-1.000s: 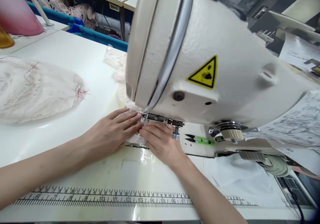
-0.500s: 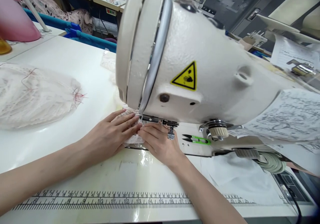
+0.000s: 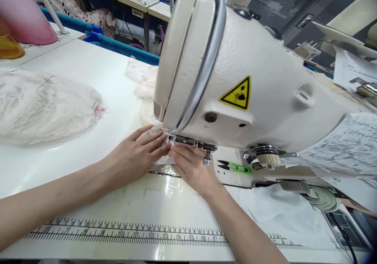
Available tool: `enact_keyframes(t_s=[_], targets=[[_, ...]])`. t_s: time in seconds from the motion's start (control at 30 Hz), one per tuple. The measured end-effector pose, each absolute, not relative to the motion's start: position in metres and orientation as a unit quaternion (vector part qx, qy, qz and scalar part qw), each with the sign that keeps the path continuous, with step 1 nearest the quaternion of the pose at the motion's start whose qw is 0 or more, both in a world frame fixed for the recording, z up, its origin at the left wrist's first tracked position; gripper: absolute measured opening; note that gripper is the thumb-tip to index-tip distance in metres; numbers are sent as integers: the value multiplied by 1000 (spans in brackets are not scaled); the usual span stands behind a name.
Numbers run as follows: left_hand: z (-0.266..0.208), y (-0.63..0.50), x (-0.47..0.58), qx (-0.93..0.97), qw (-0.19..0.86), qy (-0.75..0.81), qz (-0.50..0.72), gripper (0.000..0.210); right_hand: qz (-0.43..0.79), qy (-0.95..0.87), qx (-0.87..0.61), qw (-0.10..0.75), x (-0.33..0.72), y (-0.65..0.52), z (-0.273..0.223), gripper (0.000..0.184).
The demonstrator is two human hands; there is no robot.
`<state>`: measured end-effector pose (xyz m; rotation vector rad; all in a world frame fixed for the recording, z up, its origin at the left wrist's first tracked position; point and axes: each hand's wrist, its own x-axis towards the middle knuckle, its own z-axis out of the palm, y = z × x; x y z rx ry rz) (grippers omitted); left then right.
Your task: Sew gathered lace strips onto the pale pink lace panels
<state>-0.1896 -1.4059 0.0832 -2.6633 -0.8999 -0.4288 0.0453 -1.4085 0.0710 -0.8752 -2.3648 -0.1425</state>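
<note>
Pink rounded object (image 3: 35, 19): at the far left, an amber piece (image 3: 11, 47) just on its near side.
Gathered lace piece (image 3: 47, 109): lying on the left of the white desk (image 3: 112, 209), red thread ends (image 3: 99, 111) at its right tip, well apart from the hands.
Printed ruler (image 3: 126, 232): running left to right along the desk's near edge, the right forearm crossing over it.
Left hand (image 3: 137, 150): palm down, fingers extended and slightly spread, resting on the lace fabric by the needle area.
Lace fabric (image 3: 148, 109): coming from the far side past the machine head to beneath both hands; partly hidden there.
Right hand (image 3: 194, 168): fingers together and bent over the fabric, tips just beside the left fingertips; whether they pinch it, I cannot tell.
Sewing machine (image 3: 265, 75): its head above the hands, a yellow warning sticker (image 3: 237, 94) on its side.
Thread snips (image 3: 235, 166): green-handled, right of the right hand, blades pointing left.
White cloth (image 3: 279, 209): near right, beyond the right forearm.
Pale green coil (image 3: 326, 199): at the cloth's far right.
Patterned sheet (image 3: 344, 146): hanging at the right.
</note>
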Motion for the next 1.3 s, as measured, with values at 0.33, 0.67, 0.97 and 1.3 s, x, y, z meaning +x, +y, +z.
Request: enact_keyframes(t_s=[0.33,0.67,0.97,1.3], targets=[[75,-1397,-208,-941,69,-294,-150,50,-174,-889,-313,284,32,-1414,70,26],[86,-1391,-209,-946,52,-298,-117,50,-173,-888,-307,294,21,-1413,72,20],[84,-1393,-208,-939,61,-307,-143,48,-174,-899,-268,298,20,-1413,71,18],[73,-1402,-199,-920,101,-332,-184,46,-168,-889,-291,312,22,-1415,72,24]])
